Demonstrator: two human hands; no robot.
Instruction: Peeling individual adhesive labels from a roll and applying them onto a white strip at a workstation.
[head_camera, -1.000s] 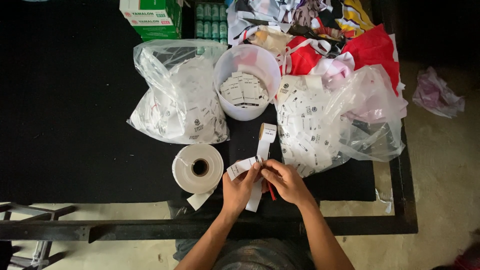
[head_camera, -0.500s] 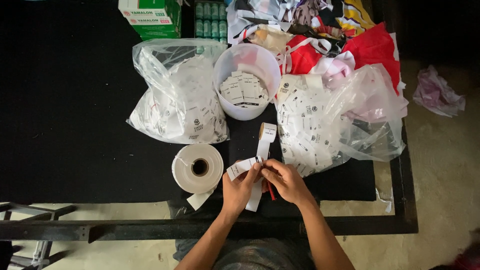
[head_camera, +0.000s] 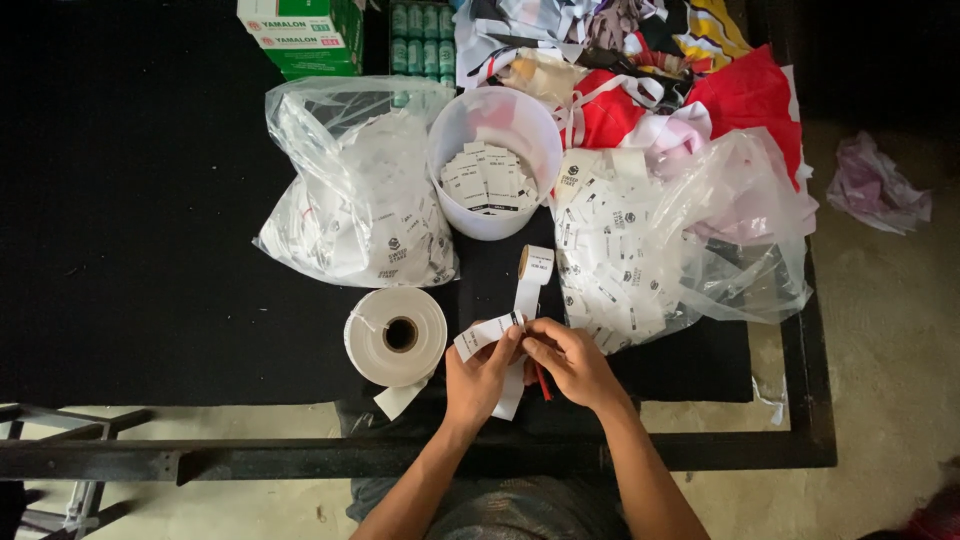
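Head view: a white tub (head_camera: 495, 160) of cut labels is sitting beyond the label strip (head_camera: 488, 332), a tape roll (head_camera: 396, 336) just left of it, clear bags on either side. Left hand (head_camera: 480, 375) and right hand (head_camera: 575, 362) are pinching the strip closed-fingered; something red beneath them is lying half hidden.

bare black table (head_camera: 140, 230) left, tape roll (head_camera: 395, 336), bags (head_camera: 355, 195) crowding hands
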